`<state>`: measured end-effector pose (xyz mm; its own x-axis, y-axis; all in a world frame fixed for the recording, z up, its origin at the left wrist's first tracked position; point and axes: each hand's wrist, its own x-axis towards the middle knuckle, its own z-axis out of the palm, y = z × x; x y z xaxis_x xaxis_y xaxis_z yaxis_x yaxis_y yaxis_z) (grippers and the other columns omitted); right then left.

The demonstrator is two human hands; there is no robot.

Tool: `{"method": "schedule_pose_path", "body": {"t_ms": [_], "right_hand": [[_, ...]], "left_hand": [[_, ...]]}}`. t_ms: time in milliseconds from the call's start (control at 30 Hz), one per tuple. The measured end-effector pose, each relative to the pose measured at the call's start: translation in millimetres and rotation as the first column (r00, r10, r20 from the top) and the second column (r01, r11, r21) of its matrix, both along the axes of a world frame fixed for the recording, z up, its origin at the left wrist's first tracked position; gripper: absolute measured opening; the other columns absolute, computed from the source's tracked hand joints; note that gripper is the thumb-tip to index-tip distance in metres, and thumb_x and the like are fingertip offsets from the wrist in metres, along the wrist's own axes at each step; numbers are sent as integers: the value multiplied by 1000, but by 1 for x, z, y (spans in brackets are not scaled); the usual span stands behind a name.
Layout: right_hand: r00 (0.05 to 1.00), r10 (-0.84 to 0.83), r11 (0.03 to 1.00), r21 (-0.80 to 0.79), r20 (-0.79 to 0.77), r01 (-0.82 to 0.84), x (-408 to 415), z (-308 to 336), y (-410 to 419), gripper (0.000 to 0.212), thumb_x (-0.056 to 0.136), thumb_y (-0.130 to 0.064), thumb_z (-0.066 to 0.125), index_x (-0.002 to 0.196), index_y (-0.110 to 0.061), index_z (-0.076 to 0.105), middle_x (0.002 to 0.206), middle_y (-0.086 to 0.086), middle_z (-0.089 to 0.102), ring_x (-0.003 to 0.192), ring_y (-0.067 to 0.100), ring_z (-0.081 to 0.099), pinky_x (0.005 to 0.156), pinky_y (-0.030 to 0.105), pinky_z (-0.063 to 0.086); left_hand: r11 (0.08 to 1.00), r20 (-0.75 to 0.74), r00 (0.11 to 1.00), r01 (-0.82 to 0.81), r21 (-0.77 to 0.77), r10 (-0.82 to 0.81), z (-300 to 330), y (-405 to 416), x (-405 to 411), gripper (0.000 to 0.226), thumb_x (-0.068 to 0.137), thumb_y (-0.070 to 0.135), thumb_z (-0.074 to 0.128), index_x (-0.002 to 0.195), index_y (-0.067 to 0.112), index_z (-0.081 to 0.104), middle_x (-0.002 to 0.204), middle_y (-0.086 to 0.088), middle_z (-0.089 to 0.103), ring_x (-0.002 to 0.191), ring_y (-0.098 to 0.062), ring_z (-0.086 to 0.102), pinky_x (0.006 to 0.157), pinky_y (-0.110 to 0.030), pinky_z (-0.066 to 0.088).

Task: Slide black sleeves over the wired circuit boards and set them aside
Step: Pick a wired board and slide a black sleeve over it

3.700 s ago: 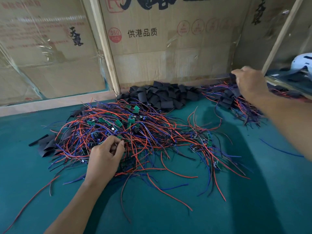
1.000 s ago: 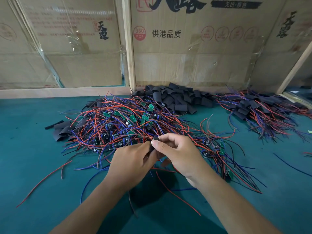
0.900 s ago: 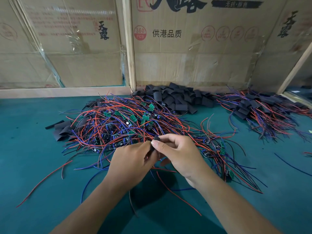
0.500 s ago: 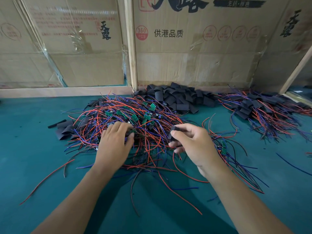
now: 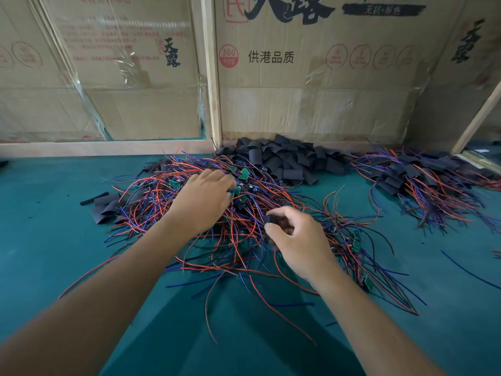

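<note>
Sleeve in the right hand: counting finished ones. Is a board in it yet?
Cannot tell. The right hand pinches the sleeve; its fingers hide most of it.

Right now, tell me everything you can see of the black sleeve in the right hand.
The black sleeve is a short, matte, flexible-looking tube piece, pinched between thumb and fingers of the right hand. Only its left end shows; the hand hides the rest. It is held just above the tangled wires. No board is visibly in it.

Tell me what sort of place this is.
Probably a small hand-assembly workbench for electronics. A green mat carries a tangle of wired circuit boards, a heap of black sleeves and a pile of sleeved boards. Flattened cardboard cartons wall it in.
</note>
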<state>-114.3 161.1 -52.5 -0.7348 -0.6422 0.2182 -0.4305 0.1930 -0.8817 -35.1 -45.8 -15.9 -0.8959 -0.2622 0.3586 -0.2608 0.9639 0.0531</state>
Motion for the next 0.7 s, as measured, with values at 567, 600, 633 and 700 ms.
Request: {"method": "schedule_pose_path", "body": {"t_ms": [567, 600, 633, 700], "right_hand": [[996, 46, 983, -179, 79, -31, -2, 0, 0, 24, 77, -50, 62, 100, -45, 65, 84, -11, 71, 76, 12, 68, 70, 30, 55], [992, 81, 976, -208, 94, -60, -1, -1, -1, 27, 77, -50, 64, 104, -45, 65, 88, -11, 71, 79, 14, 69, 74, 37, 57], [988, 112, 969, -230, 103, -86, 0, 0, -1, 29, 78, -49, 66, 107, -44, 66, 91, -11, 71, 81, 16, 69, 76, 41, 58], [986, 142, 965, -233, 86, -118, 1, 1, -3, 30, 79, -48, 67, 108, -42, 67, 90, -9, 72, 80, 19, 70, 75, 46, 59]], "left_hand": [[976, -197, 977, 42, -215, -85, 54, 7, -1, 29, 100, 39, 52, 122, 24, 65, 94, -1, 71, 81, -19, 67, 73, -35, 54], [991, -263, 962, 33, -127, -66, 61, 11, 6, 27, 99, 40, 55, 120, 27, 66, 79, 2, 71, 65, -15, 66, 60, -29, 52], [999, -339, 940, 42, 4, -38, 67, 14, 14, 25, 98, 40, 58, 119, 29, 67, 68, 7, 69, 54, -8, 63, 53, -24, 50], [936, -472, 881, 148, 318, 21, 73, 18, 28, 21, 98, 30, 61, 118, 35, 67, 69, 13, 72, 57, -1, 67, 52, -24, 53]]}}
